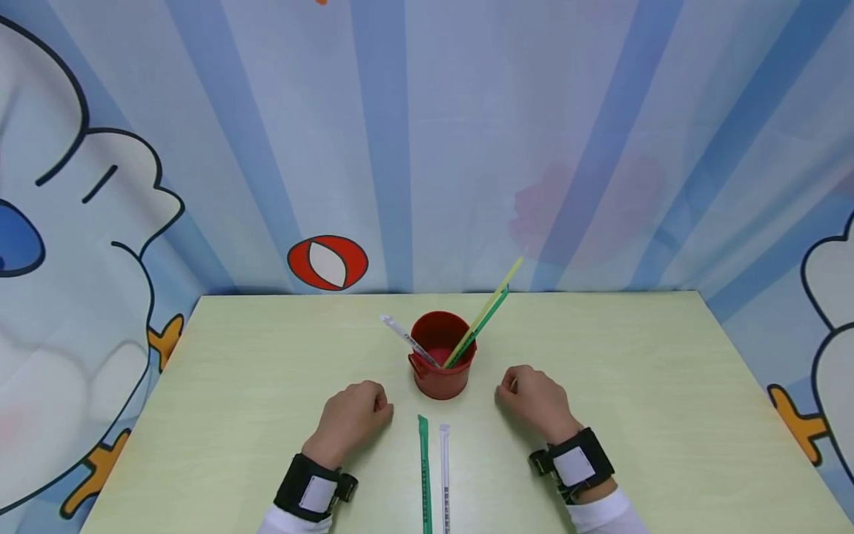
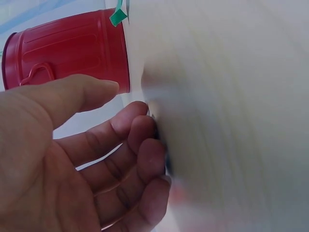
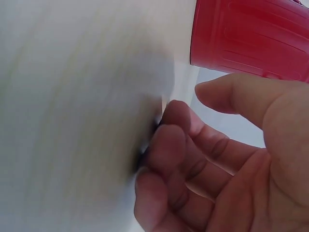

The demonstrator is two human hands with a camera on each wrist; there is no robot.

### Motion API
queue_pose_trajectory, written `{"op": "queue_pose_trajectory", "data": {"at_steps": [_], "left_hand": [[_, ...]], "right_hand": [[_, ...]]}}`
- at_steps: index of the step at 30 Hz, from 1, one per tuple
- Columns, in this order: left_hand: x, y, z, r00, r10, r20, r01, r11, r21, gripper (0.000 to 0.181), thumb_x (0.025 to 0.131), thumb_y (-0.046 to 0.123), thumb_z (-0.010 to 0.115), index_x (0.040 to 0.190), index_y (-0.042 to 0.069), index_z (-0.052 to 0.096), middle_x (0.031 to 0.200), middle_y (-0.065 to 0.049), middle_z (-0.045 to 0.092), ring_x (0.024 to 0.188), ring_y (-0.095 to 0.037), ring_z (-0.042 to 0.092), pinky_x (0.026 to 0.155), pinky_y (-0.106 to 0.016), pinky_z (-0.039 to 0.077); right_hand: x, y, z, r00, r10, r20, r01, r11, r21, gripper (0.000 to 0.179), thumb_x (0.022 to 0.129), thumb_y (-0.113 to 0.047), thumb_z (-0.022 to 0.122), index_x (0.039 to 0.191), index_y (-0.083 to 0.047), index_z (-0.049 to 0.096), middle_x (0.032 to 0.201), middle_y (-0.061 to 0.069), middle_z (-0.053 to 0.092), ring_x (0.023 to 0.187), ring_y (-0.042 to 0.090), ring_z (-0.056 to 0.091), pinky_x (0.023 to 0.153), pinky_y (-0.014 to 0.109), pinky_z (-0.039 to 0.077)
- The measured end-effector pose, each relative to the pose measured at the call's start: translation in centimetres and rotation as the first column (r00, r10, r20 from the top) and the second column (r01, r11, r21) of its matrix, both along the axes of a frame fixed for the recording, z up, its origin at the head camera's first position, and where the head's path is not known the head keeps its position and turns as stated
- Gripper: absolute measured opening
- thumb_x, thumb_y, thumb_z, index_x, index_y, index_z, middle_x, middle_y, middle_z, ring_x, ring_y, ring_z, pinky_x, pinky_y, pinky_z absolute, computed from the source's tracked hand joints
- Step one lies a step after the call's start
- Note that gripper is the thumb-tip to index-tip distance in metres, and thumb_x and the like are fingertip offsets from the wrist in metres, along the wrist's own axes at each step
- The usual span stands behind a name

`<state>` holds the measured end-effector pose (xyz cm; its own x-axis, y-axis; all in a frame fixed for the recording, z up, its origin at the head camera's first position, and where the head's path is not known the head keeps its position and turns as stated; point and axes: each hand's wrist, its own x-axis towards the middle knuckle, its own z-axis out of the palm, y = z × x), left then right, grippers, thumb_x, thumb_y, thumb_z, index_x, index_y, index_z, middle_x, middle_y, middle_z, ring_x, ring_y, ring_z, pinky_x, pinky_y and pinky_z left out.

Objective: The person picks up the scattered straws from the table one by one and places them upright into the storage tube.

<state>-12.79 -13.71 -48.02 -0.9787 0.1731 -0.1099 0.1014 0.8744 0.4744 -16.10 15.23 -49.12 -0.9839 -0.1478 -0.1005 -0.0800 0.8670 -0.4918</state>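
A small red bucket (image 1: pixel 442 384) stands upright on the table. Leaning in it are a white wrapped straw (image 1: pixel 399 328), a yellow straw (image 1: pixel 497 295) and a green straw (image 1: pixel 492 311). In front of the bucket, a second green straw (image 1: pixel 425 475) and a second white straw (image 1: pixel 445 475) lie side by side, pointing toward the person. My left hand (image 1: pixel 353 419) rests on the table left of them, fingers loosely curled around nothing. Likewise loosely curled, my right hand (image 1: pixel 536 400) rests to the right of the bucket. Both wrist views show fingertips on the tabletop and thumbs apart from them.
The pale wooden table (image 1: pixel 667 371) ends at a blue striped backdrop (image 1: pixel 460 148) with cartoon figures. Black wrist straps (image 1: pixel 310 486) circle both wrists, below which white sleeves (image 1: pixel 610 512) show.
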Motion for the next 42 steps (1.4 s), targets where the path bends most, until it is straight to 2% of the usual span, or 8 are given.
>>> {"op": "queue_pose_trajectory", "data": {"at_steps": [7, 14, 24, 33, 42], "left_hand": [[0.0, 0.2, -0.1, 1.0, -0.008, -0.001, 0.008, 1.0, -0.011, 0.02, 0.083, 0.027, 0.061, 0.069, 0.016, 0.051, 0.058, 0.003, 0.044, 0.055, -0.013, 0.042, 0.05, -0.028, 0.032], [0.4, 0.9, 0.6, 1.0, -0.018, -0.007, 0.018, 0.999, -0.036, 0.027, 0.082, 0.033, 0.063, 0.063, 0.017, 0.051, 0.053, 0.003, 0.042, 0.052, -0.013, 0.041, 0.049, -0.027, 0.031], [1.5, 2.8, 1.1, 0.996, -0.092, 0.004, 0.092, 0.994, -0.055, 0.034, 0.08, 0.04, 0.063, 0.058, 0.018, 0.049, 0.05, 0.005, 0.04, 0.049, -0.011, 0.04, 0.046, -0.027, 0.029], [2.3, 4.5, 0.2, 0.983, -0.152, 0.098, 0.16, 0.984, -0.074, 0.037, 0.079, 0.044, 0.063, 0.058, 0.017, 0.048, 0.05, 0.004, 0.036, 0.049, -0.012, 0.038, 0.047, -0.027, 0.026], [2.5, 5.4, -0.8, 0.985, -0.145, 0.094, 0.159, 0.974, -0.163, 0.038, 0.078, 0.045, 0.064, 0.064, 0.015, 0.046, 0.053, 0.002, 0.035, 0.049, -0.012, 0.038, 0.047, -0.027, 0.027]], "right_hand": [[0.1, 0.0, -0.1, 1.0, -0.012, -0.006, 0.012, 1.0, 0.006, 0.011, 0.08, -0.023, 0.057, 0.072, -0.016, 0.055, 0.058, -0.005, 0.049, 0.051, 0.012, 0.045, 0.046, 0.031, 0.035], [0.1, -0.1, -0.1, 1.0, -0.013, -0.006, 0.013, 1.0, 0.001, 0.01, 0.08, -0.021, 0.056, 0.073, -0.015, 0.055, 0.057, -0.005, 0.048, 0.052, 0.012, 0.045, 0.047, 0.031, 0.035], [0.2, 0.0, -0.1, 1.0, -0.017, -0.009, 0.017, 1.0, -0.008, 0.01, 0.08, -0.022, 0.055, 0.073, -0.015, 0.054, 0.058, -0.004, 0.048, 0.053, 0.013, 0.045, 0.047, 0.031, 0.035], [0.2, 0.1, -0.1, 1.0, -0.019, -0.001, 0.019, 1.0, -0.009, 0.009, 0.08, -0.021, 0.054, 0.073, -0.015, 0.055, 0.059, -0.004, 0.049, 0.053, 0.013, 0.045, 0.047, 0.031, 0.036], [0.1, 0.1, -0.3, 1.0, -0.02, -0.008, 0.02, 1.0, -0.004, 0.008, 0.079, -0.02, 0.053, 0.073, -0.015, 0.055, 0.059, -0.004, 0.048, 0.053, 0.013, 0.045, 0.047, 0.031, 0.036]]}}
